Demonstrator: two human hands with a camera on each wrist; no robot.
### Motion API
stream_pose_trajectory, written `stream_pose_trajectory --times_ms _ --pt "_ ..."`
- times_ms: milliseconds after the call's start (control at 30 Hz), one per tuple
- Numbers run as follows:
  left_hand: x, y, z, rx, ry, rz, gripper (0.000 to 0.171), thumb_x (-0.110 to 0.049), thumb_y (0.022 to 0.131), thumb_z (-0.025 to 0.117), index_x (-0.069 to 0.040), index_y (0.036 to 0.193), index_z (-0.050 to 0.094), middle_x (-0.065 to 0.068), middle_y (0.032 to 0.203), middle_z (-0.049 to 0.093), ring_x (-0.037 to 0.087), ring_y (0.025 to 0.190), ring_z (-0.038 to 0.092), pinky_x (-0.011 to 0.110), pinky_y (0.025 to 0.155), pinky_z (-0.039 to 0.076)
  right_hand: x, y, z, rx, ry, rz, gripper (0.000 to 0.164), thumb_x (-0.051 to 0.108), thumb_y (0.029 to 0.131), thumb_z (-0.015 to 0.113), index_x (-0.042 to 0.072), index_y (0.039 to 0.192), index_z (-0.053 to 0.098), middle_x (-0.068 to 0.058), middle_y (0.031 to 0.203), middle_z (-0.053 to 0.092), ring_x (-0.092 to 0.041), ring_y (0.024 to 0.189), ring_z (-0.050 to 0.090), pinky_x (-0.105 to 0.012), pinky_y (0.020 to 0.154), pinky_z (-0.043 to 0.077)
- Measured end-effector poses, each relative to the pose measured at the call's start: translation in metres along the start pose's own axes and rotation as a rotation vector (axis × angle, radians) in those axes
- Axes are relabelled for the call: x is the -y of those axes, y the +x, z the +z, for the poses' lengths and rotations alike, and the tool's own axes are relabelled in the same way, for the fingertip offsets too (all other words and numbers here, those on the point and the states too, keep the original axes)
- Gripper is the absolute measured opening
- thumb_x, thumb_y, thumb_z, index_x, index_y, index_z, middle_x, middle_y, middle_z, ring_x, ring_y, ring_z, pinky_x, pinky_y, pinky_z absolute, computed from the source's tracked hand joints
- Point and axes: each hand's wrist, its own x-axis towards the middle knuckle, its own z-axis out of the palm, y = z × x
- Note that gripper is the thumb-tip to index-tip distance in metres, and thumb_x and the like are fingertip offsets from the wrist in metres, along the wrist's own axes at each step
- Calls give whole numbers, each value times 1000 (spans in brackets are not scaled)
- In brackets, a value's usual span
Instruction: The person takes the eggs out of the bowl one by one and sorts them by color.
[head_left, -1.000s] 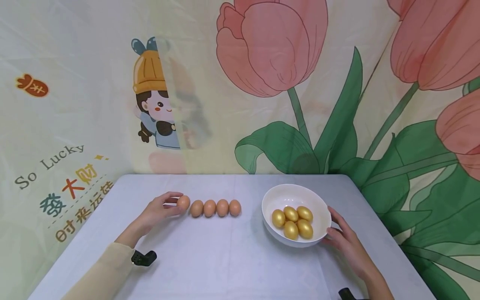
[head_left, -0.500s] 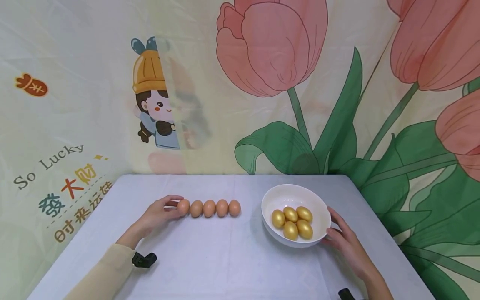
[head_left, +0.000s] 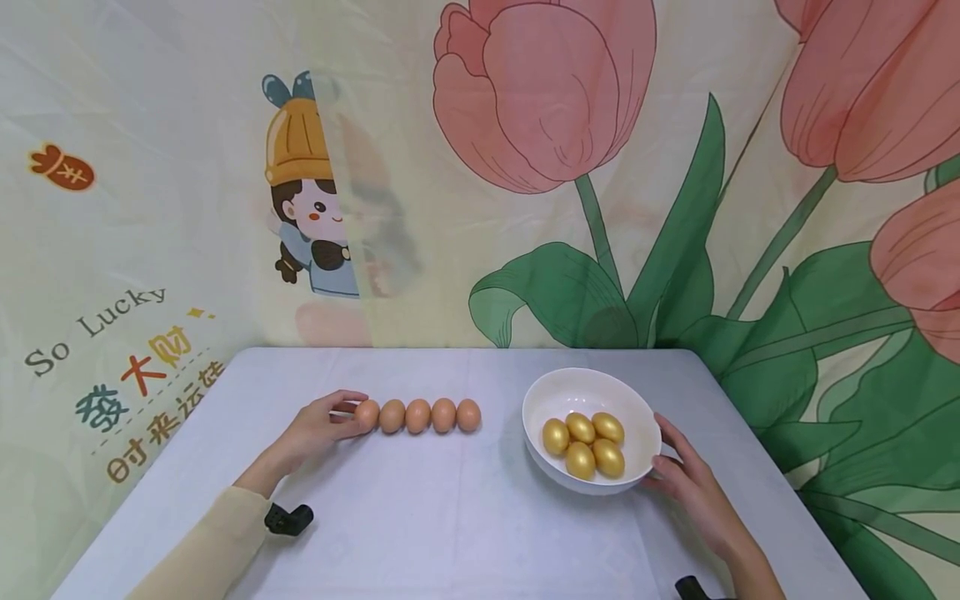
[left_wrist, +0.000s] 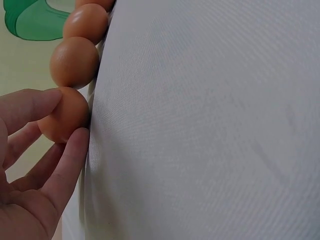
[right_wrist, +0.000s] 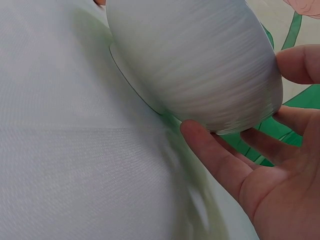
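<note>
My left hand (head_left: 322, 423) holds a brown egg (head_left: 367, 415) at the left end of a row of several brown eggs (head_left: 418, 416). In the left wrist view, thumb and fingers of the left hand (left_wrist: 35, 170) pinch this egg (left_wrist: 65, 116), which stands against its neighbour (left_wrist: 75, 62). On the right is a white bowl (head_left: 588, 390) with several gold eggs (head_left: 580, 460) inside. My right hand (head_left: 693, 479) holds the bowl's right side. In the right wrist view, the fingers (right_wrist: 215, 150) lie against the outer wall of the bowl (right_wrist: 195, 65), whose foot stands on the cloth.
A white cloth (head_left: 420, 525) covers the table under everything. Behind the table hangs a backdrop (head_left: 420, 208) printed with tulips, a cartoon figure and lettering. Black wrist-camera mounts (head_left: 288, 519) sit by both wrists.
The left hand has lowered the brown egg slightly, from a bit above the others into line with the row. The right hand and the bowl have not visibly moved.
</note>
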Motion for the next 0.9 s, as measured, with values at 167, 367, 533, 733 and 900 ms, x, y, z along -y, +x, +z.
stream_pose_trajectory --times_ms 167,367,533,733,900 --pt "1 0 0 0 11 0 60 -34 96 81 -13 147 59 16 140 66 35 126 64 47 100 56 -1 0 0 -2 -1 -2 68 30 114 49 17 171 16 -23 169 21 0 119 60 -32 95 61" --pt "0 0 0 1 26 7 61 -35 96 81 -12 148 58 15 138 67 35 126 64 47 100 57 -1 0 0 -3 -4 -1 68 31 114 50 18 172 17 -23 169 21 -1 120 59 -33 95 61" --pt "-2 0 0 1 30 11 64 -35 96 81 -10 150 56 14 137 68 35 126 65 48 100 56 -1 1 0 -1 -3 -1 67 31 114 50 18 171 17 -23 169 21 -3 122 59 -33 96 61" --pt "-1 0 1 -6 36 11 63 -35 95 82 -11 147 58 14 135 69 35 124 66 48 100 57 0 2 1 -11 -21 9 68 32 114 50 19 172 17 -23 169 21 -16 127 59 -34 95 61" --pt "0 1 2 -4 42 7 63 -36 95 83 -11 148 58 14 136 69 34 124 66 47 99 58 0 1 1 -15 -19 9 68 32 114 51 18 171 17 -23 168 23 -15 125 60 -35 95 62"
